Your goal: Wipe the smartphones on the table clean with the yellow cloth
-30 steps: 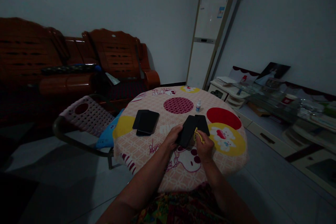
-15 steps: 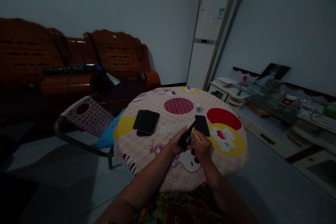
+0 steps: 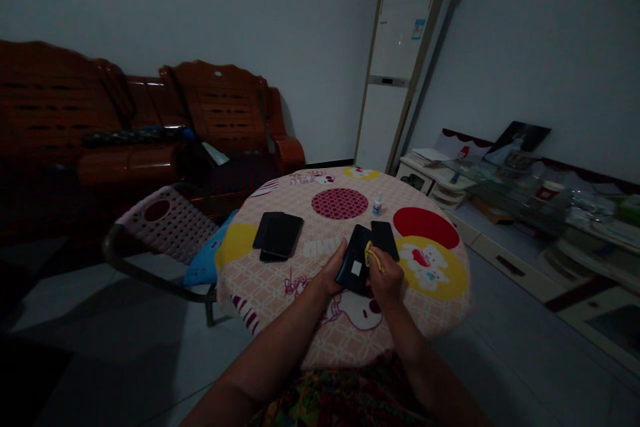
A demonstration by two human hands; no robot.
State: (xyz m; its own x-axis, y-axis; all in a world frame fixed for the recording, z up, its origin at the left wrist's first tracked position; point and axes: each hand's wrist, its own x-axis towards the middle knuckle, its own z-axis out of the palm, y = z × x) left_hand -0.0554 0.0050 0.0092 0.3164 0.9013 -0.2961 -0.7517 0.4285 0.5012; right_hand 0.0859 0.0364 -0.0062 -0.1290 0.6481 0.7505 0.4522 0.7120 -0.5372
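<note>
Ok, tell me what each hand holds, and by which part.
Left hand holds the dark phone by its left edge; right hand, a yellow cloth, gripped part unclear.

The left hand (image 3: pixel 332 272) holds a dark phone (image 3: pixel 356 253), its white label facing up, while the right hand (image 3: pixel 387 279) pinches a yellow cloth (image 3: pixel 369 254) at the phone's right edge. Just beyond, a second phone (image 3: pixel 385 239) lies flat on the patterned desk (image 3: pixel 327 347), near a small white bottle (image 3: pixel 377 205). Overlapping dark slabs (image 3: pixel 283 235) lie well to the left. A woven chair (image 3: pixel 173 219) with a blue cushion (image 3: pixel 204 265) stands left of the desk, wooden seats (image 3: pixel 220 103) behind it; a tall white air conditioner (image 3: pixel 384 110) stands beyond.
</note>
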